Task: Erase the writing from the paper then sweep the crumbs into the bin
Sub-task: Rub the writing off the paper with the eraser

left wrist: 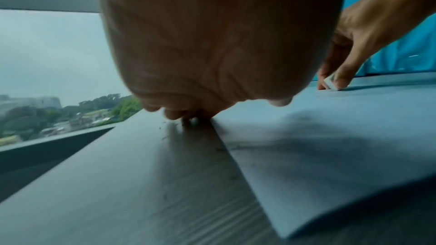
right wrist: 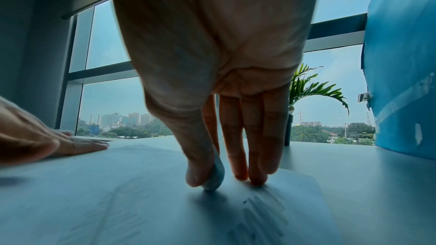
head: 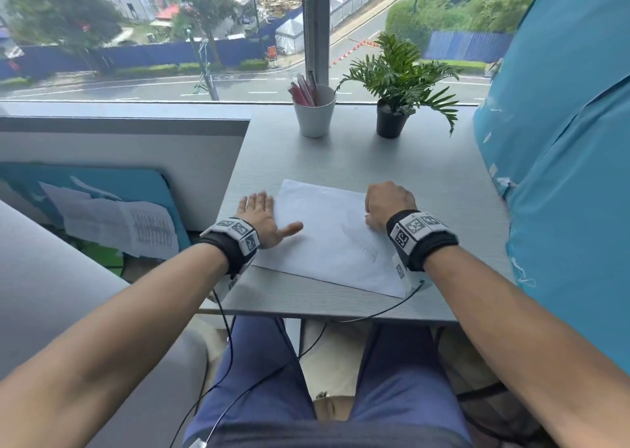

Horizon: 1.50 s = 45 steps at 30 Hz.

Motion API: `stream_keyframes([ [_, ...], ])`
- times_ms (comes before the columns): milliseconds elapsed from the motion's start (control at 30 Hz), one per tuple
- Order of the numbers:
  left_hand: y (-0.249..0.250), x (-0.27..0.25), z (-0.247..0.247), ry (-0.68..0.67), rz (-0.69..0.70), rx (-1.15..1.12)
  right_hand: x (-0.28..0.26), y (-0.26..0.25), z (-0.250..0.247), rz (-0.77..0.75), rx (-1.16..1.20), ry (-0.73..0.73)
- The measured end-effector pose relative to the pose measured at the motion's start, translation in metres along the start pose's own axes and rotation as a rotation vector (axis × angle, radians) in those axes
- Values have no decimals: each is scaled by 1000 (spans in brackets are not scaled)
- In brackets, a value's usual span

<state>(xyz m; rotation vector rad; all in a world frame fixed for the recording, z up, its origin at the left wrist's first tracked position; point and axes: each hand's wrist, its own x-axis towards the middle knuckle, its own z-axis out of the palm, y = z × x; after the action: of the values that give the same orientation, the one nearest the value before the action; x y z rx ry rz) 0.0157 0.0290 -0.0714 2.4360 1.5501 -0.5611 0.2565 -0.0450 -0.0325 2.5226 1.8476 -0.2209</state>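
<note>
A white sheet of paper [head: 327, 239] lies on the grey desk [head: 426, 181], with faint pencil writing [head: 366, 246] near its right side. My left hand [head: 262, 216] lies flat with straight fingers on the paper's left edge, thumb spread onto the sheet. My right hand [head: 387, 205] pinches a small white eraser [right wrist: 216, 176] between thumb and forefinger and presses it on the paper. The eraser [left wrist: 330, 82] and pencil strokes [right wrist: 261, 210] show in the wrist views. Small dark crumbs [left wrist: 165, 133] lie on the desk by the left fingers. No bin is in view.
A white cup of pens [head: 314, 113] and a potted plant [head: 395, 106] stand at the desk's back edge by the window. A blue covered panel [head: 562, 158] rises on the right. A grey partition [head: 119, 141] borders the left. Cables [head: 238, 362] hang below the desk's front edge.
</note>
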Motion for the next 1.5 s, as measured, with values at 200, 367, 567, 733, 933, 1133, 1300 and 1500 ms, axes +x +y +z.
stream_keyframes([
  [200, 43, -47, 25, 48, 599, 129, 1, -2, 1, -6, -17, 2],
  [367, 17, -31, 26, 0, 265, 62, 0, -1, 0, 1, 3, -4],
  [567, 43, -21, -4, 111, 268, -50, -1, -3, 1, -9, -8, -2],
  [733, 85, -15, 5, -27, 327, -164, -5, 2, -1, -9, -1, 7],
  [933, 58, -6, -10, 47, 302, -140, -19, 20, 2, -48, -105, -49],
  [1133, 59, -12, -18, 117, 312, -262, -33, 17, -11, -144, -45, -194],
  [1300, 64, -8, -10, 12, 280, -233, -54, 0, -2, -266, -99, -179],
  [1500, 57, -2, -12, -104, 308, -158, -21, 4, -6, -285, 383, -187],
])
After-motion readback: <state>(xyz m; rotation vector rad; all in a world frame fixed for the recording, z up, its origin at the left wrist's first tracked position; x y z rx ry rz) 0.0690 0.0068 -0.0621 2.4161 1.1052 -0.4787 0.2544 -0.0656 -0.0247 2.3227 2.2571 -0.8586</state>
